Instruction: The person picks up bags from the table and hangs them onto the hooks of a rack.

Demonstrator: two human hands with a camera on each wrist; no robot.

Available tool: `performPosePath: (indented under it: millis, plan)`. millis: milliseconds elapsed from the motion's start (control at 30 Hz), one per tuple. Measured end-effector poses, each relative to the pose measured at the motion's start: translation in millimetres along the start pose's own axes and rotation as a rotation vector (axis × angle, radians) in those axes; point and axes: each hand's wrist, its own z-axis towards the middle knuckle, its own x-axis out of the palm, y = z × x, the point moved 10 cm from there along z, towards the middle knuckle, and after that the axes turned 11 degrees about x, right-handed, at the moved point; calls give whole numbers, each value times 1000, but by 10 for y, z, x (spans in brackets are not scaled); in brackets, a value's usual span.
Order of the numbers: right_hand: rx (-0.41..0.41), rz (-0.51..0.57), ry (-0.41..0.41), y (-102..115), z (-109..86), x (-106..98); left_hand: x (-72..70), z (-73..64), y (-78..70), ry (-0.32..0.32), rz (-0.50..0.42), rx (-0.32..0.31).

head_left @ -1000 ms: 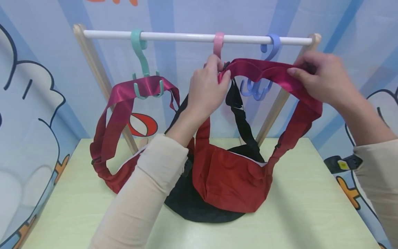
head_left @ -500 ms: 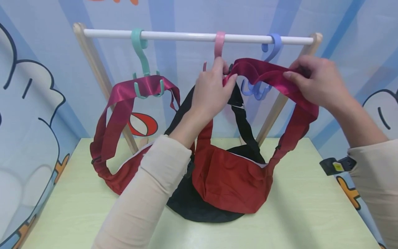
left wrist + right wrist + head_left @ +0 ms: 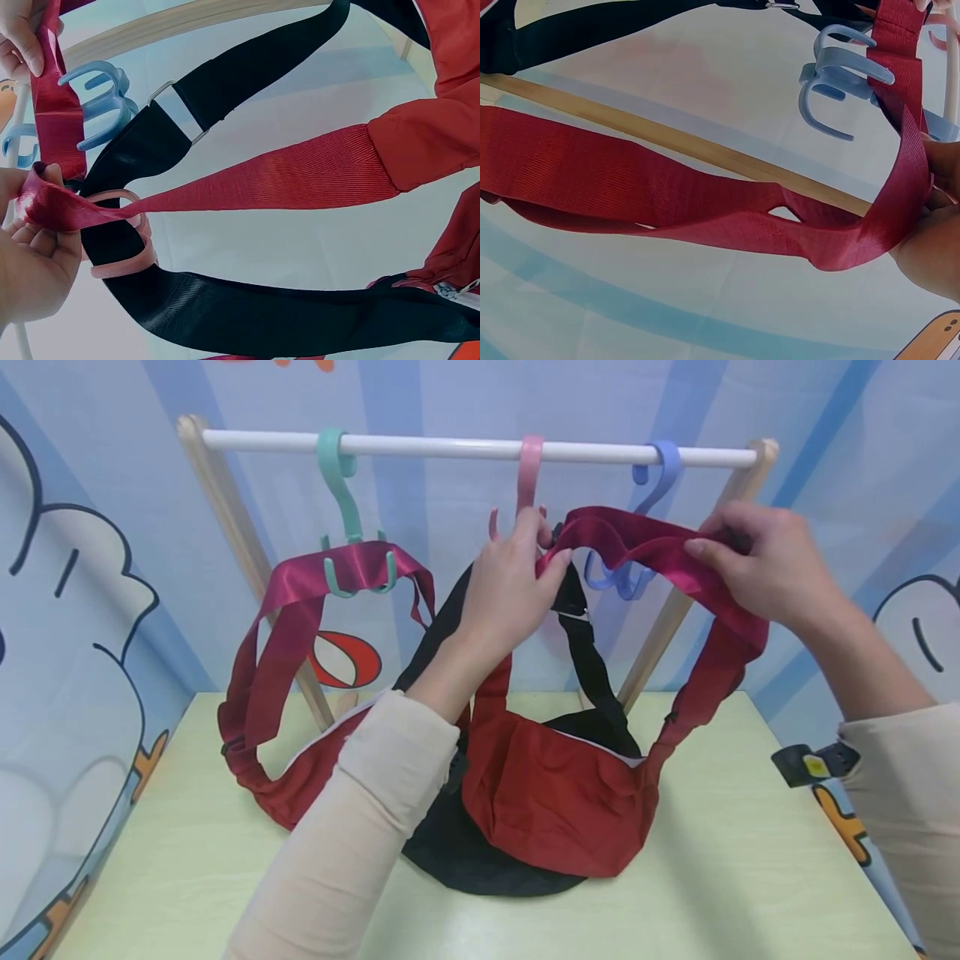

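Note:
A red bag [image 3: 562,793] hangs by its wide, shiny strap [image 3: 630,539], which both hands hold up below the rail. My left hand [image 3: 506,581] pinches the strap right by the pink hook [image 3: 529,477]; the left wrist view shows the strap [image 3: 56,206] bunched between thumb and fingers. Farther right, my right hand [image 3: 776,560] grips the same strap, thumb on its near side. The blue hook [image 3: 660,485] is behind the stretch between the hands. A black bag's strap [image 3: 120,240] lies in the pink hook's prongs [image 3: 127,266]. The black bag [image 3: 495,860] sits behind the red one.
A white rail [image 3: 435,447] on wooden posts carries the hooks. On the left, a green hook [image 3: 341,502] holds another red bag's strap [image 3: 292,581], and that bag [image 3: 277,793] is partly covered by my left sleeve. The pale table [image 3: 172,860] lies underneath.
Both hands have shifted slightly: the left a little right, the right a little left and down. The strap between them sags a bit more. Both still hold it.

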Motion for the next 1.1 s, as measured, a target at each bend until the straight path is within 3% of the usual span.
performPosePath:
  millis: [533, 800, 1100]
  plan:
    - [-13, -4, 44, -74, -28, 39, 49, -30, 49, 12, 12, 4]
    - [-7, -8, 54, -113, -22, 64, 77, -27, 108, 48, 66, -59]
    - [2, -4, 56, -128, -11, 71, 20, 11, 60, -23, 72, -43]
